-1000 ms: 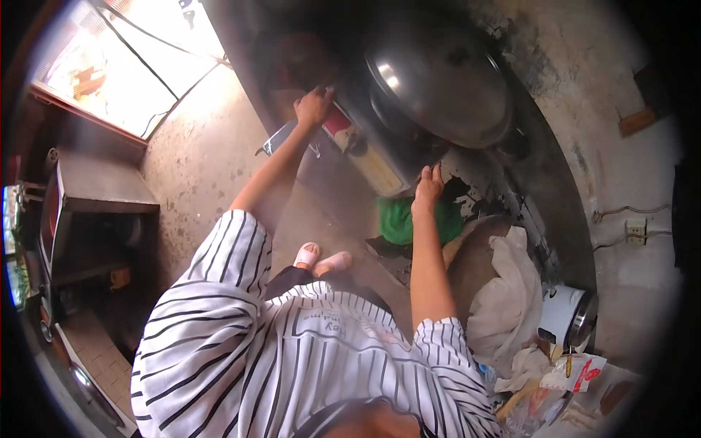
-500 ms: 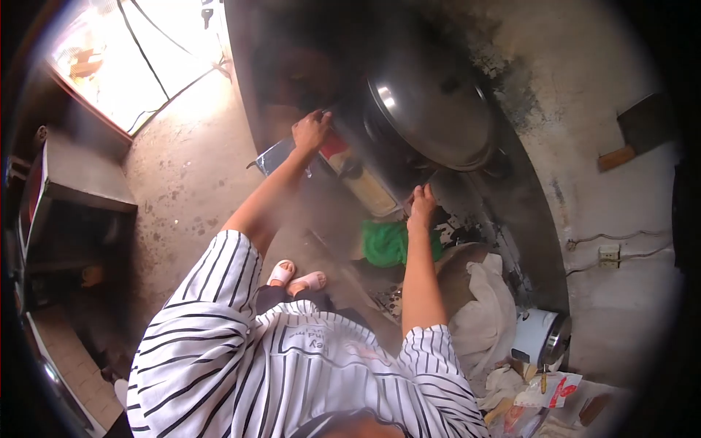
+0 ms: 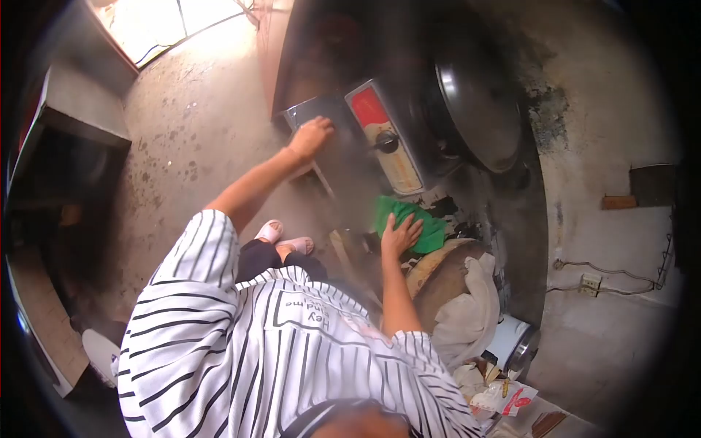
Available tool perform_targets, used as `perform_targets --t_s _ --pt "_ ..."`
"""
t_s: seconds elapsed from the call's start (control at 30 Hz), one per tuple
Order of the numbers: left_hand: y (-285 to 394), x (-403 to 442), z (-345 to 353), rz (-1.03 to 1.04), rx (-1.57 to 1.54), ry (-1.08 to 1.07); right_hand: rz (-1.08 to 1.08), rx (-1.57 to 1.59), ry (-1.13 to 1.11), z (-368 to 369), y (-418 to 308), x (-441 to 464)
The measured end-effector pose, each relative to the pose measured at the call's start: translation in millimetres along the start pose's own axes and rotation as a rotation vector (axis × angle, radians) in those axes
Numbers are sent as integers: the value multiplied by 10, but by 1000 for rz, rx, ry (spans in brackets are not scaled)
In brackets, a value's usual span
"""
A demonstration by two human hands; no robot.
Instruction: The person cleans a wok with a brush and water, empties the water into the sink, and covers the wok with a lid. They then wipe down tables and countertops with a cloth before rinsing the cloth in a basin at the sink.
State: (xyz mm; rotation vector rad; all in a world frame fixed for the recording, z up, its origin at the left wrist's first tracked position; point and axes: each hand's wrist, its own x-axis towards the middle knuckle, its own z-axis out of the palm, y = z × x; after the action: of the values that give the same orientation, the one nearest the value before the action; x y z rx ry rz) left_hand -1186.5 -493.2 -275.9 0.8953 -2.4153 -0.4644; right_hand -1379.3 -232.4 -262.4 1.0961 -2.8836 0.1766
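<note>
In the head view, we are seeing the right hand lying over the green cloth, its grip spreading open, not clutching; the cloth is resting between the stove panel and the round board. Whether the curling left hand is holding something, we are failing to tell. By pulling carelessly, we are risking the cloth slipping down or brushing the panel.

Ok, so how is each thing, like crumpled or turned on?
Left hand: fingers bent, nothing seen in it
Right hand: fingers spread on the green cloth
Green cloth: crumpled, partly under that hand
Black knob: can't tell on or off
Big round pan: too dark to tell if covered
White cloth: bunched up
Pink slippers: worn
</note>
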Motion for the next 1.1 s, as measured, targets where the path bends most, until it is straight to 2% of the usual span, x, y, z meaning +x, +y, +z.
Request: perform_targets --t_s 0.03,0.07,0.1,0.13,0.17,0.2,0.23,0.27,0.3,0.33,0.37,0.43,0.47,0.53,0.57,0.63,0.7,0.77,0.9,0.93,1.0,1.03,1.1 --pt "-205 -74 -78 17 25 92 -12 57 47 59 -14 -17" --pt "-393 -147 -280 -108 34 47 -15 60 39 85 -90 -38" --pt "-708 -254 -413 -226 17 99 -53 60 45 94 -193 -66" --pt "-928 -388 -702 -296 -141 189 -84 59 50 98 -296 -116" --pt "-1285 -631 -695 -456 206 231 -117 69 48 80 -462 -153" --pt "-1332 -835 -966 -593 324 193 -144 80 46 87 -651 -176" --pt "-1367 -973 -1190 -814 516 75 -240 99 93 154 -811 -174" --pt "-1627 -1204 -1219 -943 523 16 -330 183 71 -8 -1074 -174" --pt "-1606 -1351 -1434 -989 331 -110 -378 241 62 30 -1273 -121" --pt "-2770 -1987 -962 -752 479 -308 -394 278 30 95 -1457 -34" --pt "-2198 -1853 -1247 -922 327 -177 -421 345 34 245 -1601 60" --pt "-1692 -1881 -1366 -864 455 -214 -516 329 101 510 -2002 189" --pt "-1553 -1901 -1331 -808 466 -209 -502 412 -24 590 -2219 288" --pt "-1254 -1855 -1115 -734 449 -204 -521 351 94 417 -2386 231" --pt "-939 -1712 -1040 -617 360 -147 -474 350 117 355 -2283 214" --pt "-286 -1498 -927 -382 141 -72 -711 337 50 206 -1996 123" --pt "464 -1153 -740 -116 -49 -73 -687 355 40 79 -1480 -23" --pt "1017 -954 -596 54 -266 -144 -590 335 63 35 -1031 -251" --pt "1774 -750 -315 347 -312 -251 -382 244 76 -147 -77 -722" --pt "1909 -706 -246 391 -328 -269 -302 221 74 -146 124 -853" --pt "2215 -646 -114 332 -487 -360 -224 173 83 -157 468 -1101" --pt "2347 -644 -75 384 -505 -385 -195 137 73 -154 612 -1219" --pt "2534 -640 -45 274 -624 -458 -168 107 175 -97 835 -1391"
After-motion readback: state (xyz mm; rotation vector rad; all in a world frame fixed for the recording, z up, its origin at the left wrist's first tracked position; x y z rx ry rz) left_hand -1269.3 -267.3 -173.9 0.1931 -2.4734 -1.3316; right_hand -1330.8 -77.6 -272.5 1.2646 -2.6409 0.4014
